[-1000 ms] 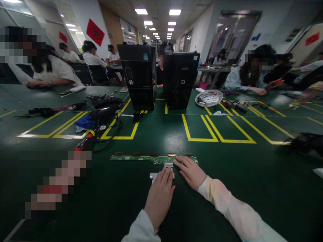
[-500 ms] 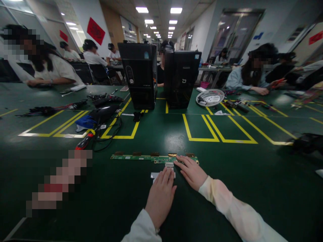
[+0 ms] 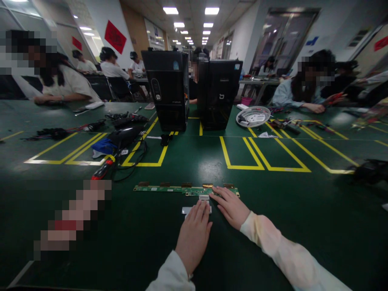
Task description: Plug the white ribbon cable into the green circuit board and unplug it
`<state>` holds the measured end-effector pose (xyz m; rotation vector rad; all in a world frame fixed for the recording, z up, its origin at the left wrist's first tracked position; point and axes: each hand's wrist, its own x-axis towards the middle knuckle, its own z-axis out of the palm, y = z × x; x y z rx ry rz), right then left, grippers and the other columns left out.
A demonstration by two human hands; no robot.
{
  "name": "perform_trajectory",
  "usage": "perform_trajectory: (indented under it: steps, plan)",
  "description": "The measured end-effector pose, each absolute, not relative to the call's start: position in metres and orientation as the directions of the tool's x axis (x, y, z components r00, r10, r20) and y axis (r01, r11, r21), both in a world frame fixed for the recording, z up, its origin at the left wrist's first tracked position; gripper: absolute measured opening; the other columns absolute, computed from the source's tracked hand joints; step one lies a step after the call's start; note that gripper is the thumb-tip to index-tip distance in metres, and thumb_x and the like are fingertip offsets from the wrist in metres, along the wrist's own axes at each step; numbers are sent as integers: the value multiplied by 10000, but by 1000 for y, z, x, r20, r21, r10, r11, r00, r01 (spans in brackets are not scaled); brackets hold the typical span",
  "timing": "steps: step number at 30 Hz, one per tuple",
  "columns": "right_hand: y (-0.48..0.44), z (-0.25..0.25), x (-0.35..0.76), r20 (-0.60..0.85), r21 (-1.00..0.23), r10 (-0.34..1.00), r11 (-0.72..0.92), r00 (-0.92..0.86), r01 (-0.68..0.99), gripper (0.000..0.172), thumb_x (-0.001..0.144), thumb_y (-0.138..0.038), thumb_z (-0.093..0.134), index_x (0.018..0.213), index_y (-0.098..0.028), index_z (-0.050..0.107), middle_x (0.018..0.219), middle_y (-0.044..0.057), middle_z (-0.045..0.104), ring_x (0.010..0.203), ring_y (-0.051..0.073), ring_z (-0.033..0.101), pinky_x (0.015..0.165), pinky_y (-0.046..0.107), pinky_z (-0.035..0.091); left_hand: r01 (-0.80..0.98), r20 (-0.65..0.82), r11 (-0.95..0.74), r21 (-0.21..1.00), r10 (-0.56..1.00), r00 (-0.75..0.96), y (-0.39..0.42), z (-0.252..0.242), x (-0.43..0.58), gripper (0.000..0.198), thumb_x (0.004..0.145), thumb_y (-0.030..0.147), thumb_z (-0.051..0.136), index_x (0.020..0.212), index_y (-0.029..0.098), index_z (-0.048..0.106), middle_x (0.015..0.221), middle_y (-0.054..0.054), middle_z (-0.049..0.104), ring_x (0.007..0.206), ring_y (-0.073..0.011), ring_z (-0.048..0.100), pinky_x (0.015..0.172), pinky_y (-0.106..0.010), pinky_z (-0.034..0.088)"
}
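A long, narrow green circuit board (image 3: 163,188) lies flat on the table, with several brown-gold tabs along its far edge. A white flat ribbon cable (image 3: 187,210) meets the board's near edge at a pale connector (image 3: 204,198). My left hand (image 3: 194,232) lies over the cable, its fingers stretched toward the connector and its thumb apart; part of the cable is hidden beneath it. My right hand (image 3: 232,207) rests with spread fingers at the right part of the board, the fingertips touching it just right of the connector.
Two black computer towers (image 3: 166,93) stand ahead. On the left lie a black-and-blue tool (image 3: 124,137) with a cord, a red-and-black handle (image 3: 103,169) and cable bundles (image 3: 54,133). A white basket (image 3: 253,116) holds small parts at right. Other people sit around the tables.
Both hands keep their places on the cable and the board. The whole view has shifted very slightly.
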<state>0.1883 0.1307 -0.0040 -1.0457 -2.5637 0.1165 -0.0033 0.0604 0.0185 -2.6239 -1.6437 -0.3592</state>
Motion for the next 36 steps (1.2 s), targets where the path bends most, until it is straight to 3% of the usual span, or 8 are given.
perform_trajectory:
  steps: [20,36]
  plan:
    - [131,-4,190,286,-230,688,725,-666,649,466,899,-171,386,1362,-185,441,1433,106,382,1345,224,302,1101,485,301,808,81,-573,135,819,568,78,34,-26,432,925,207,419,1350,129,439,1425,-115,460,1310,-238,417,1067,-407,389]
    - [131,-8,191,299,-236,698,715,-651,658,468,896,-160,377,1359,-193,443,1439,121,353,1340,235,305,1089,500,307,754,99,-589,289,802,589,84,34,-36,418,934,205,370,1346,199,438,1406,-64,481,1321,-197,398,1104,-409,330]
